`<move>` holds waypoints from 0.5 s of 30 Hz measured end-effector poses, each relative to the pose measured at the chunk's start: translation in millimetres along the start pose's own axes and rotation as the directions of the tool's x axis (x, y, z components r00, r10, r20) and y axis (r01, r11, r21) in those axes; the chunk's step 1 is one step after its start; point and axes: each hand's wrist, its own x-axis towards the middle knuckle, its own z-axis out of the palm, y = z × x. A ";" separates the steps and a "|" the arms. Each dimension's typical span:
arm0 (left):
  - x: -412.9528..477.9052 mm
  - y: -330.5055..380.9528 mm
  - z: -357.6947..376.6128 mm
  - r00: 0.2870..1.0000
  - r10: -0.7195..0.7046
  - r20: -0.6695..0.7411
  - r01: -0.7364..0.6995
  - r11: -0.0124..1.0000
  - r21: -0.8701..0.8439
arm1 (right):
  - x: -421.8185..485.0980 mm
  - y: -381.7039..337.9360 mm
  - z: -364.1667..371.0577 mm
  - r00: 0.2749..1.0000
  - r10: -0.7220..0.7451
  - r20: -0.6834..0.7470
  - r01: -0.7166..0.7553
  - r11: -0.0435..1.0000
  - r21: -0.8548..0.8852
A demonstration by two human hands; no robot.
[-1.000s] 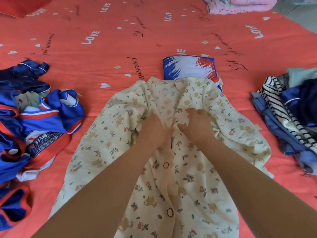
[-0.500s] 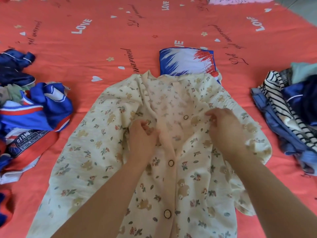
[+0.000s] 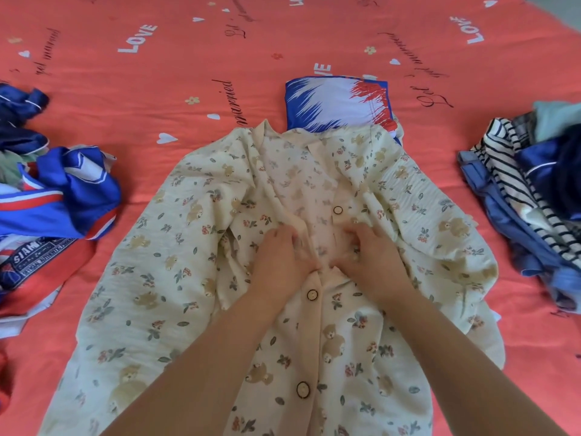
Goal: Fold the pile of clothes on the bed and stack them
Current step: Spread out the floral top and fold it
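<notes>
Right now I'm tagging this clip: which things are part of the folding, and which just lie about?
In the job: cream shirt, left hand, right hand, folded blue cloth, left pile, right pile.
Lying about: only the red bedsheet.

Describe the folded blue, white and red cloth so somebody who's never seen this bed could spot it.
On the coral bedsheet printed with LOVE, look just past the collar of the cream bear-print shirt. The folded cloth lies flat there, its near edge tucked under the shirt. Unlike the crumpled piles at either side, it is a neat rectangle with jagged streaks.
</notes>
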 end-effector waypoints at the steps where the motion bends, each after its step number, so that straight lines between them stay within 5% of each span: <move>1: -2.0 3.0 -0.7 1.000 0.013 0.017 -0.014 0.999 0.051 | -3.2 1.8 1.0 1.000 -0.015 -0.006 0.015 1.000 -0.016; 10: 12.3 2.5 -0.3 1.000 0.000 0.010 0.000 0.999 0.053 | 6.9 -10.8 -12.9 0.998 -0.022 0.051 0.024 0.999 -0.043; 15: 16.0 -4.6 -10.4 0.992 -0.128 -0.010 0.122 0.962 -0.243 | 28.7 -18.0 -27.1 1.000 -0.007 -0.012 0.007 1.000 0.011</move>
